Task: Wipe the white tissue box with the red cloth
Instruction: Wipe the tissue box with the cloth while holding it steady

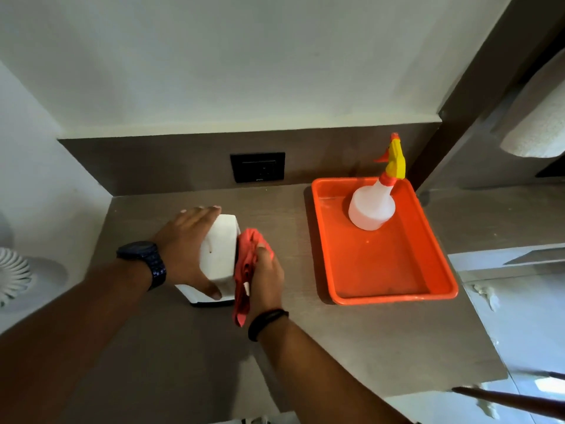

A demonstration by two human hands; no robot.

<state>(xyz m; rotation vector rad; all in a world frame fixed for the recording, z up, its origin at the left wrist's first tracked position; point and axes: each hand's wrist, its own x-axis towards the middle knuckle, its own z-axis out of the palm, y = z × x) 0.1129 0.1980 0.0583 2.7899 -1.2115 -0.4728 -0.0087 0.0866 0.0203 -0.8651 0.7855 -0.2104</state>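
The white tissue box [219,249] is seen on the grey-brown counter [351,347], a little left of the middle and well apart from the wall, with a flat white piece with a dark edge showing beneath its near end. It is gripped by the left hand [186,249], which is spread wide over its left side, the fingers reaching to the far end and the thumb pressed against the near end. A dark watch [143,258] is worn on the left wrist. The red cloth [249,255] is bunched in the right hand [264,276], whose fingers are curled closed around it, and the cloth is pressed against the right side of the box; a loose end is left hanging below the hand. A black band [266,322] is worn on the right wrist. To the right of the box, apart from it, an orange tray [394,296] is set on the counter, and 1 translucent spray bottle [371,209] with a yellow and red nozzle stands upright in its far part. A black wall socket [258,166] is fixed to the brown panel behind the counter. A white fan [12,275] is partly seen at the left edge, and a roll of paper towel [544,123] at the upper right.
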